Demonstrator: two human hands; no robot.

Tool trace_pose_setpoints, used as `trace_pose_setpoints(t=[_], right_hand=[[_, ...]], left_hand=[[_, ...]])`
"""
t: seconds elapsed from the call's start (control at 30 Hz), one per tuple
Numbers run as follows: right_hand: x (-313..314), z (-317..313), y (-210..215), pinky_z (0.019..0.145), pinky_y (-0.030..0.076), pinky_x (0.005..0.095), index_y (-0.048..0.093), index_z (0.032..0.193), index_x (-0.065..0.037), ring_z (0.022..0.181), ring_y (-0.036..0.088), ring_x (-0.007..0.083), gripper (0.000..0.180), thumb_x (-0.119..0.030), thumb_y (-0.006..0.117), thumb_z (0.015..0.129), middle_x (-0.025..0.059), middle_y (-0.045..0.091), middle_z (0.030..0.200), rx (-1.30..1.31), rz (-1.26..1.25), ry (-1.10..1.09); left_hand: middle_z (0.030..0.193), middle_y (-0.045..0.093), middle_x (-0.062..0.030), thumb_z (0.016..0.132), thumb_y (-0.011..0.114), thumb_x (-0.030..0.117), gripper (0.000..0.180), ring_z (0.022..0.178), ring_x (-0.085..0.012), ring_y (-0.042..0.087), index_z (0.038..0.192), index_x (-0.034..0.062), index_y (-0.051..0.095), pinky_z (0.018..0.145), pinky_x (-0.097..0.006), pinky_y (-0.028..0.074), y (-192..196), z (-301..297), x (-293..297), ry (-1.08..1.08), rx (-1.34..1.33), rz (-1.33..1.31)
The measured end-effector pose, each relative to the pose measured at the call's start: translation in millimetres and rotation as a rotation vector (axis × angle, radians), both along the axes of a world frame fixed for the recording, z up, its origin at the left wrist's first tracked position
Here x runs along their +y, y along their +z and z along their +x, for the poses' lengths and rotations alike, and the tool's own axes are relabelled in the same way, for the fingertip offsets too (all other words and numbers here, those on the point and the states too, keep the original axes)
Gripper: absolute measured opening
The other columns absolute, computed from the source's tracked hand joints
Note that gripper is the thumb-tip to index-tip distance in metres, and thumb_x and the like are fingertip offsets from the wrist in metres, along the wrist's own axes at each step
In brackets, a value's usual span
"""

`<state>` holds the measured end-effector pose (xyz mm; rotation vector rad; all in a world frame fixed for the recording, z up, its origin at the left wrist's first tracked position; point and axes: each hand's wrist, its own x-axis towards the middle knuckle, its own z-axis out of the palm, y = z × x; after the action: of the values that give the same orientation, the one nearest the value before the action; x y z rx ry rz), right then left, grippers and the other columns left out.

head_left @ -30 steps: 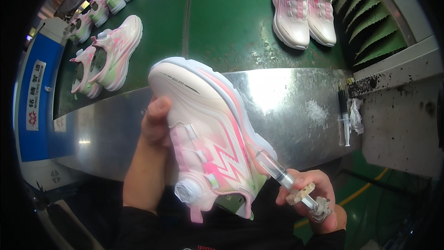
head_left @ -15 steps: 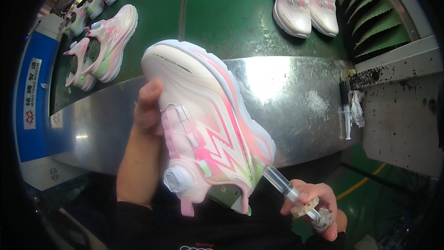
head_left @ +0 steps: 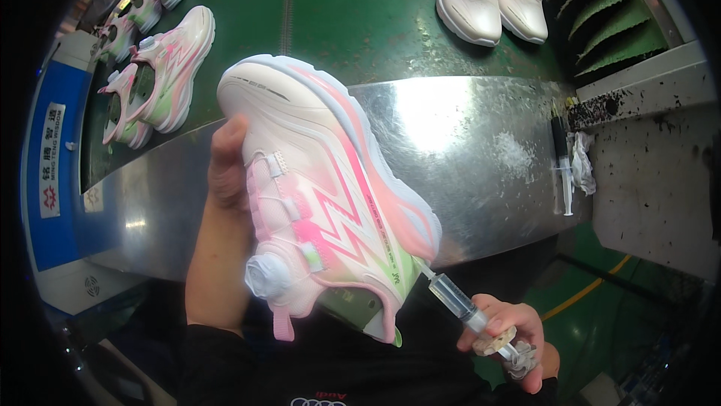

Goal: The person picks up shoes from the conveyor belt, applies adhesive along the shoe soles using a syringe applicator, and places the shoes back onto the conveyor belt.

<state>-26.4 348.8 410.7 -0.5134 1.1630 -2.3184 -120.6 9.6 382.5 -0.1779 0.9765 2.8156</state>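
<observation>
My left hand [head_left: 228, 162] is closed around the toe end of a pink and white sneaker [head_left: 300, 158] with a pale blue sole and a round lacing dial; most of its fingers are hidden behind the shoe. The sneaker is tilted on its side above a metal plate, toe pointing away from me. Pinched in my right hand [head_left: 507, 335] is a clear syringe [head_left: 452, 295], its flange and plunger end wrapped in whitish material. The thin syringe tip touches or nearly touches the seam between upper and sole near the sneaker's green heel.
Beyond the metal plate [head_left: 481, 218] runs a green belt [head_left: 360, 15]. A pair of similar sneakers [head_left: 467, 0] stands at far right, another pair [head_left: 176, 72] at left with several more behind. A dark syringe [head_left: 559, 154] and crumpled tissue [head_left: 582, 164] lie by the right-hand machine wall [head_left: 653, 173].
The sneaker and my left hand have shifted slightly left, and the sneaker has turned a little. The syringe tip has come into clearer view near the heel seam. The whole view has shifted slightly.
</observation>
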Motion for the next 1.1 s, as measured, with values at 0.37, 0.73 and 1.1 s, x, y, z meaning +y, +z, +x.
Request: trace_pose_setpoints(t=[0.37,0.73,1.1], right_hand=[[3.2,2.4,-9.4,0.069,0.031,0.0303,0.054,0.116,-0.001,0.078,0.057,0.0196,0.079,-0.058,0.075,0.065,0.0171,0.066,0.091,0.094,0.043,-0.034],[5.0,3.7,-16.9,0.067,0.03,0.0305,0.053,0.115,-0.001,0.076,0.059,0.0198,0.08,-0.059,0.075,0.064,0.0158,0.066,0.089,0.161,0.049,-0.049],[16.8,2.9,-40.2,0.067,0.038,0.0283,0.054,0.116,0.004,0.086,0.057,0.0213,0.082,-0.046,0.084,0.058,0.0167,0.063,0.096,0.094,-0.033,0.006]], left_hand=[[0.111,0.06,-0.0128,0.082,0.058,0.04,0.054,0.099,-0.0258,0.061,0.122,0.0058,0.049,0.085,-0.041,0.052,2.3,-2.3,8.8,0.024,-0.08,-0.007],[0.112,0.061,-0.0122,0.085,0.055,0.039,0.048,0.099,-0.0254,0.062,0.121,0.0068,0.051,0.087,-0.043,0.051,-0.3,-1.7,1.3,-0.014,-0.079,0.019],[0.115,0.056,-0.019,0.085,0.052,0.037,0.055,0.104,-0.029,0.057,0.123,-0.002,0.045,0.09,-0.042,0.047,-5.4,10.6,-20.3,0.062,-0.23,-0.195]])
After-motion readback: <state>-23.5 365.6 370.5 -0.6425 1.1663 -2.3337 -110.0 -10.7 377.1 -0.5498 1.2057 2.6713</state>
